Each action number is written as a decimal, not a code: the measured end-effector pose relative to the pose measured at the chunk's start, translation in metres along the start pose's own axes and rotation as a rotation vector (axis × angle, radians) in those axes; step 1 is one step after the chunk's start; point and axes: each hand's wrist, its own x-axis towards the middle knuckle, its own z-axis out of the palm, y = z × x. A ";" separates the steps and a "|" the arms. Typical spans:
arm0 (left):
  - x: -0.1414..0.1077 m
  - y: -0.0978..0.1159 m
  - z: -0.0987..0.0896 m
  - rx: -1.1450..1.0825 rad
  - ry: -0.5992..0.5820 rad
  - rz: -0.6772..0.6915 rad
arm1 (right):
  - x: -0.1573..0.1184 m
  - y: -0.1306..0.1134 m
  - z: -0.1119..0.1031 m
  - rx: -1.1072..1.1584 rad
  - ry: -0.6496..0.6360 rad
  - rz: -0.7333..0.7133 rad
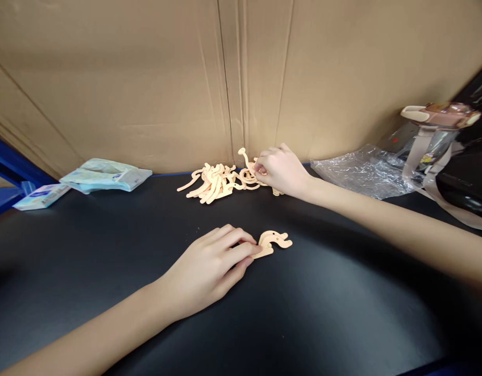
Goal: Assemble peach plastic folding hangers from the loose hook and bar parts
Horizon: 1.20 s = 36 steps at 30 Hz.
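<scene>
On the black desk, a heap of wooden pieces is seen unassembled; whether one is gripped by the right hand there cannot be told. Nearer, in the left hand's closed grip, overlapping curved pieces are held, seemingly unjoined.

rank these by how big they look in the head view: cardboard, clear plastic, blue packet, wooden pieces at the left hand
Cardboard
Clear plastic
Blue packet
Wooden pieces, partly hidden by the left hand
</scene>
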 end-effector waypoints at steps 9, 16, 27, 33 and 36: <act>-0.001 0.002 0.001 0.011 0.019 0.057 | -0.070 -0.018 -0.031 0.169 0.104 -0.315; -0.001 0.010 -0.002 0.017 -0.022 0.169 | -0.108 -0.019 -0.028 0.141 0.136 -0.410; -0.002 -0.002 -0.002 0.210 0.253 -0.044 | -0.111 -0.013 -0.015 0.154 0.153 -0.498; -0.001 -0.008 0.001 0.206 0.154 -0.047 | -0.111 -0.012 -0.014 0.161 0.160 -0.529; -0.001 -0.008 0.002 0.227 0.138 -0.074 | -0.111 -0.012 -0.013 0.169 0.161 -0.536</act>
